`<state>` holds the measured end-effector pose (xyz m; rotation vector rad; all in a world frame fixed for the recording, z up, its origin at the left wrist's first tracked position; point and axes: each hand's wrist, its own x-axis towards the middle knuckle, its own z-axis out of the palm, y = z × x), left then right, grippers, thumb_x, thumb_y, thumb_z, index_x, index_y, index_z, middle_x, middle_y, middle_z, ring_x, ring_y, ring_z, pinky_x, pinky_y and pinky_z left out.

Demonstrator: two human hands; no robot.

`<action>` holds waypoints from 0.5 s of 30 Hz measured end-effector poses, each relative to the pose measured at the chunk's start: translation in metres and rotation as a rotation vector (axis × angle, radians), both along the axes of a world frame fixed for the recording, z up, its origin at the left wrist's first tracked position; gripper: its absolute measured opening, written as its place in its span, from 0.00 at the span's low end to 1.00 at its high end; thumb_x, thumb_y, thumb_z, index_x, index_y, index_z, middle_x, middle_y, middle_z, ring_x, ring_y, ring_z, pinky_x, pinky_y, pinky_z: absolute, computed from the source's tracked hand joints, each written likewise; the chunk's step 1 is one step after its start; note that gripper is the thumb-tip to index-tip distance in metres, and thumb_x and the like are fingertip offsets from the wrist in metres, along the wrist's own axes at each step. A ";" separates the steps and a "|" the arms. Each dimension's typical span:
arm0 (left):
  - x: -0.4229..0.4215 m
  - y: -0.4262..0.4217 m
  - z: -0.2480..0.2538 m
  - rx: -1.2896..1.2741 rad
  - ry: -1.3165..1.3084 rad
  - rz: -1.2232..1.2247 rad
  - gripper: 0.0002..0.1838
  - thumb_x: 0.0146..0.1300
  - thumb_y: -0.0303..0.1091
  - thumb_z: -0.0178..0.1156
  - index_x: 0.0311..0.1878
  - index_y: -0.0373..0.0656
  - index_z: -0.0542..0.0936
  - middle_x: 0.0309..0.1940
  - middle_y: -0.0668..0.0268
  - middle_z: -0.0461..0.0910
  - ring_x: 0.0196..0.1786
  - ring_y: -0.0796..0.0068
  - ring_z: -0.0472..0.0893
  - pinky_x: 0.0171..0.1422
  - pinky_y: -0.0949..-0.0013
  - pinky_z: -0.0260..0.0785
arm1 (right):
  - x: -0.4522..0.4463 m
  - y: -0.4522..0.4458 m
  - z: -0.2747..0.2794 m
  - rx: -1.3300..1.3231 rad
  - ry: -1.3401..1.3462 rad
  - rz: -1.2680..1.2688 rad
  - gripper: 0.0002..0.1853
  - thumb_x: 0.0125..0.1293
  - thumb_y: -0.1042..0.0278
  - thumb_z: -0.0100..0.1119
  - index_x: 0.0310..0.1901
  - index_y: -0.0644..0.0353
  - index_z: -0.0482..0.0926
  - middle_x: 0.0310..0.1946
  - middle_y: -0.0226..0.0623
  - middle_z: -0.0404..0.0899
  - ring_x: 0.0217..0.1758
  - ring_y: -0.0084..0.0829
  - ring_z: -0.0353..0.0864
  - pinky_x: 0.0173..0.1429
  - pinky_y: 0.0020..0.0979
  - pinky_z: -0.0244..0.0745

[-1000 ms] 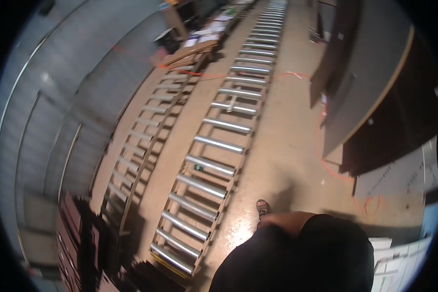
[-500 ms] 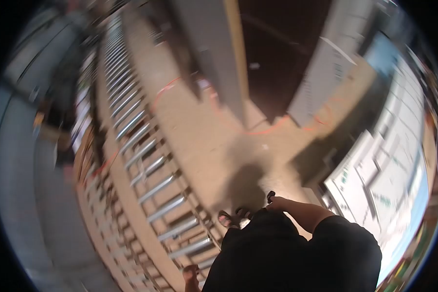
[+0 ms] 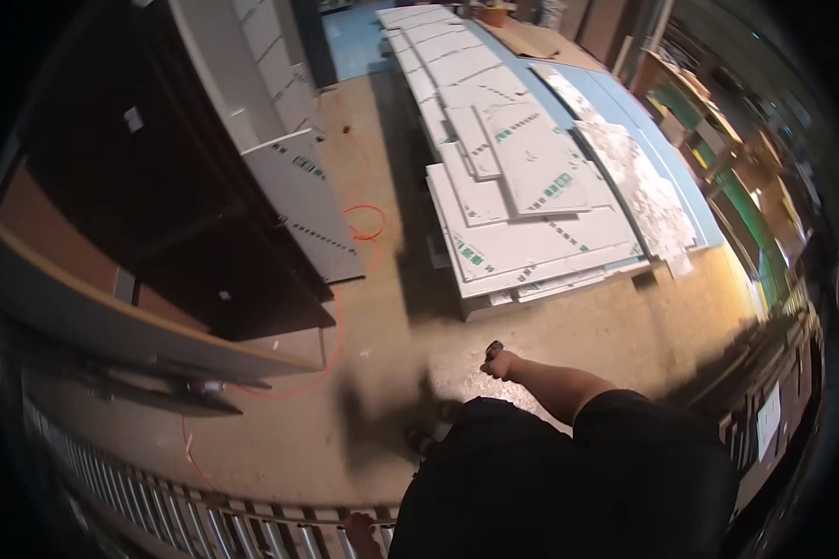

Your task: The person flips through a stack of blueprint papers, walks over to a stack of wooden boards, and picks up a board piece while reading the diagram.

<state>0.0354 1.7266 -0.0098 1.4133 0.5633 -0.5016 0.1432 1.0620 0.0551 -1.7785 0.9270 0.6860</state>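
My right hand (image 3: 498,361) reaches out over the bare floor in front of my dark clothing, its fingers closed around a small dark object that I cannot make out. Low in the view, my left hand (image 3: 360,531) hangs over the near edge of the roller conveyor (image 3: 219,533); its fingers are too blurred to read. Beyond my right hand lies a stack of white printed panels (image 3: 541,247).
Dark and grey panels (image 3: 149,177) stand upright at the left. An orange cord (image 3: 337,345) loops across the floor (image 3: 382,373). Torn white wrapping (image 3: 625,168) lies on a blue surface (image 3: 685,186). Shelving with green pieces (image 3: 750,214) is at the right.
My view has swung to the right, so the conveyor now lies along the bottom and the white panels are ahead. My right hand, out of view at first, now shows with the dark object.
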 end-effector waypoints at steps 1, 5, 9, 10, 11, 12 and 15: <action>0.029 0.002 0.011 0.069 0.073 0.130 0.06 0.69 0.37 0.56 0.42 0.48 0.78 0.28 0.61 0.79 0.26 0.66 0.78 0.21 0.67 0.64 | -0.011 0.004 -0.007 -0.037 -0.085 0.016 0.22 0.61 0.54 0.69 0.49 0.62 0.82 0.33 0.39 0.84 0.31 0.33 0.83 0.32 0.35 0.76; 0.130 0.012 0.056 0.154 0.197 0.184 0.07 0.65 0.31 0.59 0.45 0.53 0.75 0.26 0.65 0.77 0.23 0.68 0.77 0.21 0.66 0.65 | -0.042 0.025 0.011 -0.136 -0.152 0.031 0.29 0.59 0.47 0.70 0.54 0.63 0.81 0.47 0.49 0.85 0.54 0.43 0.84 0.60 0.37 0.76; 0.202 -0.040 0.081 0.404 0.181 -0.105 0.03 0.67 0.31 0.59 0.42 0.50 0.77 0.25 0.66 0.77 0.21 0.73 0.75 0.21 0.71 0.62 | -0.102 0.007 -0.004 -0.097 -0.213 -0.271 0.24 0.58 0.49 0.73 0.48 0.58 0.81 0.46 0.40 0.85 0.52 0.36 0.84 0.60 0.34 0.76; 0.219 -0.062 0.083 0.490 0.164 -0.205 0.03 0.67 0.32 0.59 0.42 0.50 0.77 0.25 0.67 0.77 0.22 0.74 0.75 0.22 0.71 0.62 | -0.118 -0.005 0.014 -0.047 -0.166 -0.345 0.26 0.58 0.50 0.72 0.52 0.59 0.81 0.48 0.42 0.85 0.55 0.37 0.84 0.62 0.34 0.76; 0.235 -0.086 0.085 0.479 0.145 -0.282 0.03 0.67 0.32 0.58 0.41 0.48 0.78 0.25 0.67 0.77 0.23 0.74 0.76 0.24 0.71 0.63 | -0.140 -0.017 0.005 -0.125 -0.137 -0.378 0.28 0.60 0.50 0.70 0.56 0.62 0.81 0.50 0.45 0.85 0.56 0.39 0.84 0.63 0.33 0.76; 0.249 -0.115 0.091 0.469 0.130 -0.357 0.03 0.66 0.33 0.58 0.41 0.47 0.78 0.25 0.68 0.77 0.24 0.75 0.76 0.26 0.71 0.64 | -0.180 -0.037 -0.079 -0.200 -0.189 -0.299 0.29 0.61 0.53 0.68 0.59 0.63 0.81 0.51 0.48 0.85 0.54 0.40 0.86 0.59 0.35 0.79; 0.268 -0.226 0.107 0.450 0.046 -0.435 0.04 0.65 0.32 0.58 0.35 0.44 0.79 0.24 0.68 0.77 0.25 0.76 0.76 0.27 0.70 0.65 | -0.238 -0.082 -0.063 -0.055 0.041 -0.793 0.13 0.62 0.60 0.65 0.43 0.60 0.81 0.33 0.39 0.84 0.31 0.32 0.83 0.28 0.39 0.74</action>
